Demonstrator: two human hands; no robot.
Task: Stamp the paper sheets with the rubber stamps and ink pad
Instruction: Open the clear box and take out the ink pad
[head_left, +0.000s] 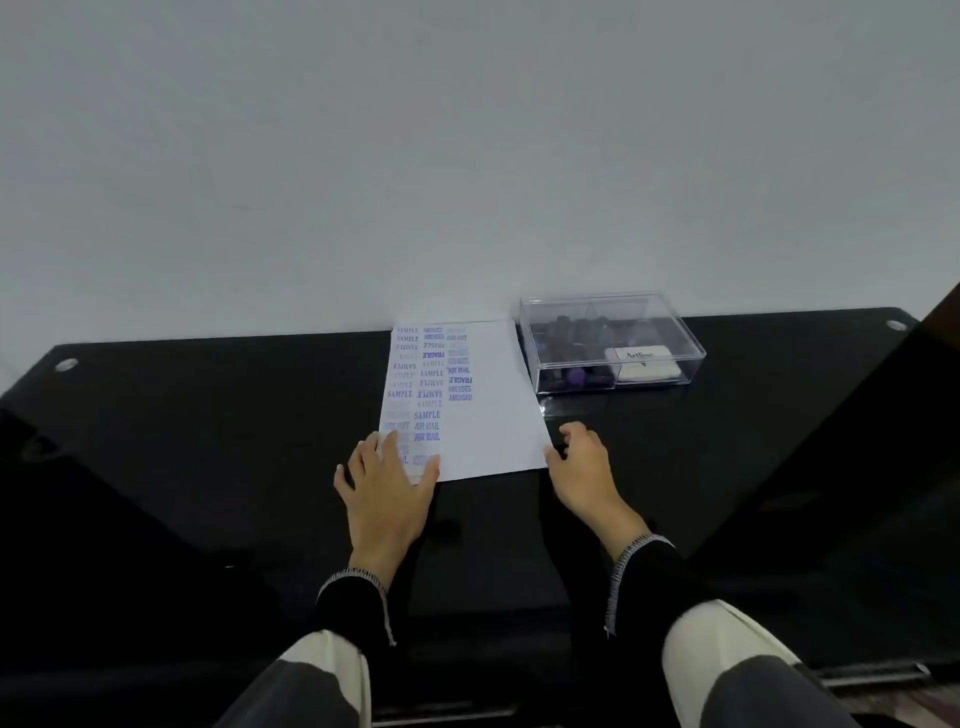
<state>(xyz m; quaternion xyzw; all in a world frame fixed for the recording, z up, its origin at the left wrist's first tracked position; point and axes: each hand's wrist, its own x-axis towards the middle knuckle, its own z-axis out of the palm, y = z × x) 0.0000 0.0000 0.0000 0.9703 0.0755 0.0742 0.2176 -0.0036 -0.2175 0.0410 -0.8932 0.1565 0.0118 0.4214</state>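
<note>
A white paper sheet (493, 405) lies on the black glass table (208, 415), its left half covered with several blue stamped words such as SAMPLE and AIR MAIL. My left hand (387, 493) lies flat with straight fingers on the sheet's near left corner. My right hand (587, 467) sits at the sheet's near right corner, fingers curled at the paper's edge; whether it pinches the paper is unclear. To the right of the sheet a clear plastic box (613, 338), lid closed, contains dark rubber stamps (566, 332) and a white ink pad (641, 361).
The table's far edge meets a plain pale wall (467, 156). Metal fittings sit at the far left corner (66, 364) and the far right corner (896, 325). Both my sleeves are dark with light patches.
</note>
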